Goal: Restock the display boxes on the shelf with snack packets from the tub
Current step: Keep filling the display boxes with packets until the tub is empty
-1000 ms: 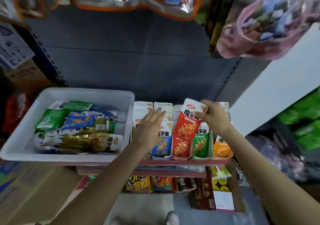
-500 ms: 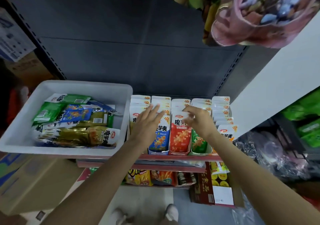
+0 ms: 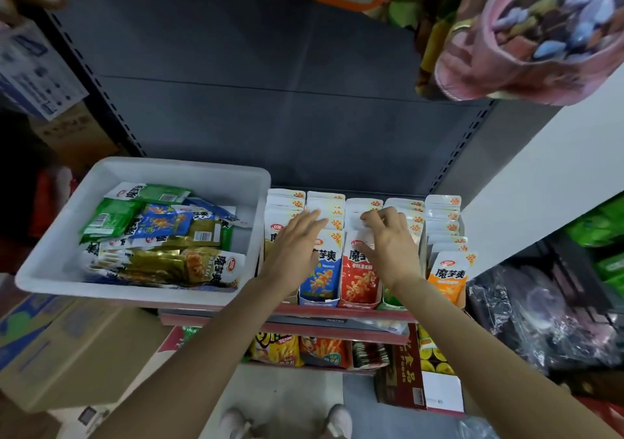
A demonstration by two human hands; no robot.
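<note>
A white tub (image 3: pixel 60 263) on the shelf's left holds several green, blue and gold snack packets (image 3: pixel 162 236). To its right stand display boxes: a blue one (image 3: pixel 320 279), a red one (image 3: pixel 359 283), a mostly hidden green one and an orange one (image 3: pixel 447 276), each filled with upright packets. My left hand (image 3: pixel 297 246) lies flat, fingers straight, over the leftmost rows. My right hand (image 3: pixel 388 242) rests on top of the red row, fingertips bent onto the packet tops. Neither hand holds a packet.
The shelf's red front edge (image 3: pixel 337 313) runs below the boxes. A lower shelf holds more snack bags (image 3: pixel 297 350) and a dark red carton (image 3: pixel 405 374). Cardboard boxes (image 3: pixel 67 347) stand at the lower left. Bagged goods (image 3: pixel 526 29) hang overhead. A white wall panel (image 3: pixel 547 175) is right.
My right hand held a red packet above the boxes; the packet has gone down into the red row and the hand now rests on it. My left hand stayed on the left rows.
</note>
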